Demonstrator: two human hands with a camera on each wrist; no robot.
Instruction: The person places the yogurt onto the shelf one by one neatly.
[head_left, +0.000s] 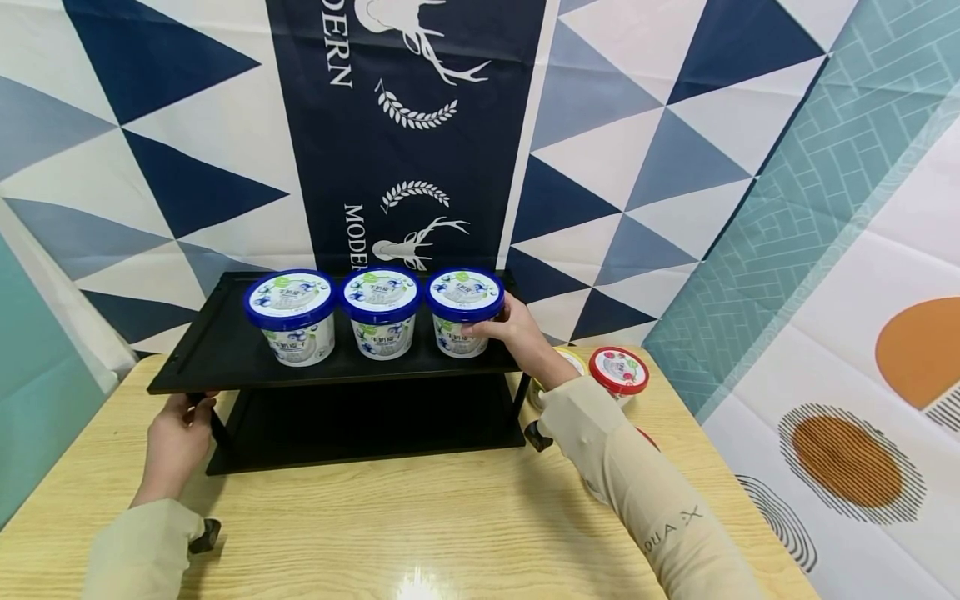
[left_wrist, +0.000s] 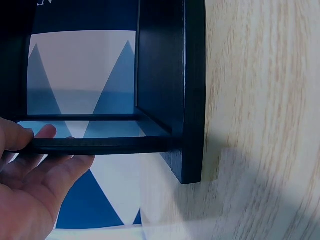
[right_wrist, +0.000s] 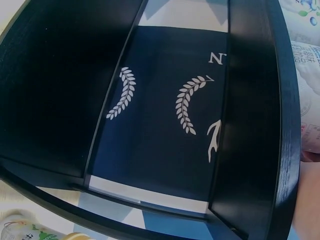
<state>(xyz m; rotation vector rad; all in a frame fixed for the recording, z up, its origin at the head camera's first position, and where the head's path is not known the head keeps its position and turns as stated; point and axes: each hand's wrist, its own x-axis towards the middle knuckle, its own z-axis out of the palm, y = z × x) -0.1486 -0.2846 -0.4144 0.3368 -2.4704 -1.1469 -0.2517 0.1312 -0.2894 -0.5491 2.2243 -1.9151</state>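
A black two-tier rack [head_left: 202,350] stands on the wooden table. Along its upper shelf sit three white tubs with blue lids: a left tub [head_left: 300,343], a middle tub [head_left: 385,337] and a right tub [head_left: 450,337]. My right hand [head_left: 522,333] grips the right tub by its side, thumb on the front just under the lid; the far fingers are hidden behind it. Down at the rack's left end, my left hand [head_left: 176,440] holds the front leg below the upper shelf. The left wrist view shows thumb and fingers on either side of that black leg [left_wrist: 110,145].
Right of the rack stand a red-lidded tub [head_left: 618,371] and a yellow-lidded tub [head_left: 573,361], the latter partly behind my right forearm. Another red lid [head_left: 647,438] peeks past the sleeve. A patterned cloth [head_left: 600,108] hangs close behind the rack.
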